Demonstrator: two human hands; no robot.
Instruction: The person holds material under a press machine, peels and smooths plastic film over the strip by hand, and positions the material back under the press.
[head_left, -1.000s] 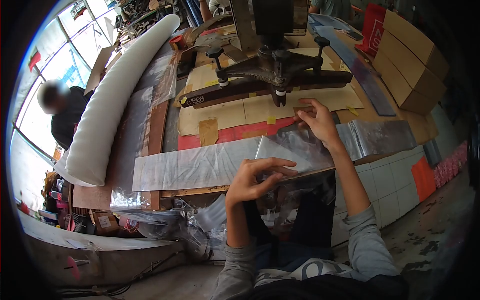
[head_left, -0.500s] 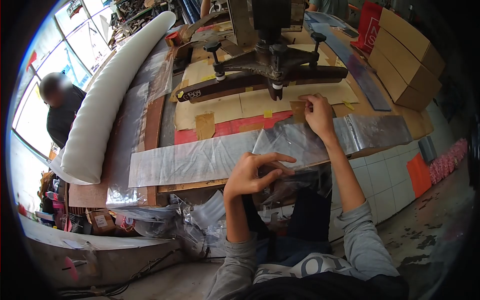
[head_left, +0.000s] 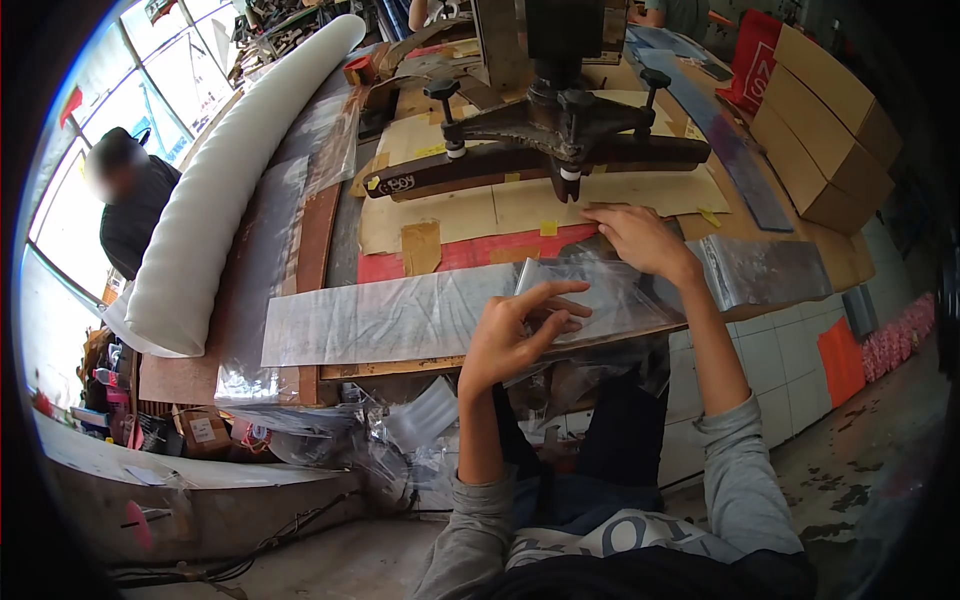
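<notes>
My left hand (head_left: 520,330) hovers at the table's front edge, fingers apart and curved, over clear plastic film (head_left: 400,318). Nothing shows between its thumb and fingers. Farther right, my right hand (head_left: 640,240) is palm down with fingers stretched toward the back left, its fingertips by the edge of the cardboard sheet (head_left: 450,217) and the red strip (head_left: 480,257). Film lies under and beside this hand. Just behind its fingertips stands the dark metal press bar (head_left: 540,172). A folded stack of film (head_left: 765,270) lies to the right.
A white foam roll (head_left: 215,200) runs along the left side. Behind it is a person (head_left: 135,200) in dark clothes. Cardboard boxes (head_left: 825,130) and a red bag (head_left: 752,62) are at the back right. Bundled loose plastic (head_left: 420,415) hangs below the front edge.
My right hand has turned from a raised, pinched pose to a flatter one with fingers stretched. My left hand has risen slightly. The person at the left has shifted. The camera view has moved slightly.
</notes>
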